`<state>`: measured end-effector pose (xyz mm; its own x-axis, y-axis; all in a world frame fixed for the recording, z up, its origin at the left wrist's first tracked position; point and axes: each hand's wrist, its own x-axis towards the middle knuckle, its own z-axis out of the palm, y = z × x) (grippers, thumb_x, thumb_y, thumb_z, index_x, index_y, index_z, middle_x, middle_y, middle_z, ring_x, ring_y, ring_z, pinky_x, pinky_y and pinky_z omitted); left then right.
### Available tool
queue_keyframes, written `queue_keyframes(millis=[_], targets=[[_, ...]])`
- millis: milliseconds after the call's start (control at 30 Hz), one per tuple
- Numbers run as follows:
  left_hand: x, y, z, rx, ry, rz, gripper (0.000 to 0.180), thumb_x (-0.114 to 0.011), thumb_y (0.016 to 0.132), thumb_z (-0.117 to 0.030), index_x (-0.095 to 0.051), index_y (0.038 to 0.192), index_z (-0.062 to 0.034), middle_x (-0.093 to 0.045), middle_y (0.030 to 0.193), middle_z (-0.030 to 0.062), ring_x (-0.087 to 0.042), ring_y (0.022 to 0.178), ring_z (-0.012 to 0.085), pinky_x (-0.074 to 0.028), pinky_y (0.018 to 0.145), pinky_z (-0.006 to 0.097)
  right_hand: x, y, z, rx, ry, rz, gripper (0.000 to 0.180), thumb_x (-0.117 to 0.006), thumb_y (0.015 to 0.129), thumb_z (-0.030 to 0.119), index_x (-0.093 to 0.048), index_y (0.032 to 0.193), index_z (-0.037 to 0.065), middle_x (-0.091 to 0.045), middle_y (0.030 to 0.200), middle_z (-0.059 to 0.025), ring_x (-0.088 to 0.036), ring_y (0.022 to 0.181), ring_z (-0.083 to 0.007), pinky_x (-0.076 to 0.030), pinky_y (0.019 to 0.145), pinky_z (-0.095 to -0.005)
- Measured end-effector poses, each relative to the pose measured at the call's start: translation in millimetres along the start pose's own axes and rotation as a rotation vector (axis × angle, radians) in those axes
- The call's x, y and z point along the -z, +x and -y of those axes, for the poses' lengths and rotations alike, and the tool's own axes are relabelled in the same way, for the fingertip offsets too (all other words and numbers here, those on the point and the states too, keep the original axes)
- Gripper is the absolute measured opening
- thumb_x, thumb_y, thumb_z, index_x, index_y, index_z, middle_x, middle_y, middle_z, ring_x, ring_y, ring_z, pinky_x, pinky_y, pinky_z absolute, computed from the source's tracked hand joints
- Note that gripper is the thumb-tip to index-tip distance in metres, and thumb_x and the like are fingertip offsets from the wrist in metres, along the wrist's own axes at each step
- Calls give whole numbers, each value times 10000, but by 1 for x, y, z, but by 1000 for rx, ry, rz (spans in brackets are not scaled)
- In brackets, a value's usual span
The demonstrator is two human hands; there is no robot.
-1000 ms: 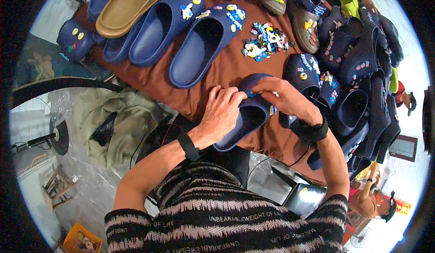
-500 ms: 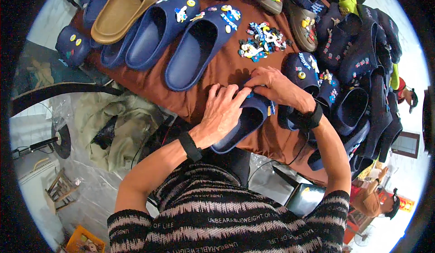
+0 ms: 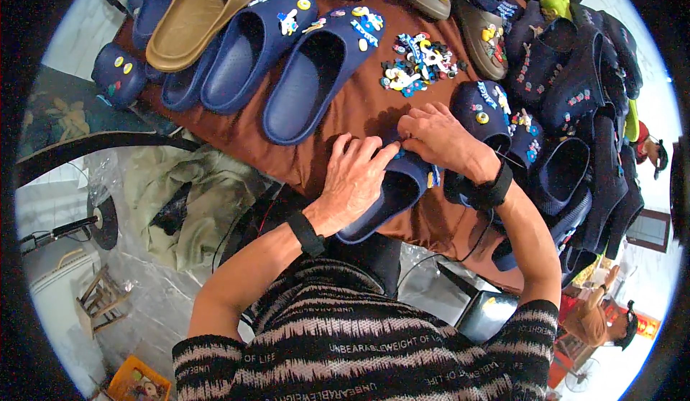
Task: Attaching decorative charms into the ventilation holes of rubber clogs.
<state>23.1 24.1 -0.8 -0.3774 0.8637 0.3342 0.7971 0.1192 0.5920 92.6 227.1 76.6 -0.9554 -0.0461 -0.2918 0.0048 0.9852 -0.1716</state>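
2 hands work on 1 navy clog point(image 3: 388, 196) that lies at the near edge of the brown tablecloth point(image 3: 359, 113), its toe pointing away from the person and its heel hanging slightly over the table's edge. The left hand point(image 3: 352, 178) lies flat over the clog's upper with its fingers spread and curled down onto the foam, seemingly to pin the shoe so it cannot slide. The right hand point(image 3: 438, 139) is drawn nearly closed, thumb and fingertips pinched together at the toe end of the same clog; whether something small sits in that pinch I cannot tell, since the fingers hide it. Both wrists carry black bands.

Only part of the clog shows between the hands: a smooth, matte, dark blue foam body with a deep open footbed and a small yellow and blue piece at its right side near the right wrist. It sits close to the body, likely so that both hands can press down on it from above.

Just beyond the right hand a pile of small colourful charms point(image 3: 417, 63) is spread on the cloth, within easy reach. Further back, a row of larger navy clogs point(image 3: 302, 77) lies side by side, some with charms on their uppers, next to 1 tan clog point(image 3: 198, 13). To the right, a heap of more navy clogs point(image 3: 568, 113) is stacked tightly, several already decorated.
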Motion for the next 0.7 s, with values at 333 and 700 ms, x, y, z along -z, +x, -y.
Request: queue_keyframes(millis=[333,700], targets=[[-1,0,-1,-22,-18,-15,514,-706,793,-47,-596,1293,-86,-571,1174,108,-567,1135,299,-349,1097,487,-4,-4,1,80,34,-148,105,-670,871,187,-682,913,91,-650,1014,-93,-600,1099,-295,-425,1003,-448],[-2,0,-1,-25,-37,-30,510,-728,775,-39,-607,1269,-71,-584,1157,109,-573,1128,297,-346,1102,491,-15,-2,12,5,-322,-169,113,-662,831,183,-664,866,76,-686,931,-101,-640,1019,-286,-407,1042,-471]])
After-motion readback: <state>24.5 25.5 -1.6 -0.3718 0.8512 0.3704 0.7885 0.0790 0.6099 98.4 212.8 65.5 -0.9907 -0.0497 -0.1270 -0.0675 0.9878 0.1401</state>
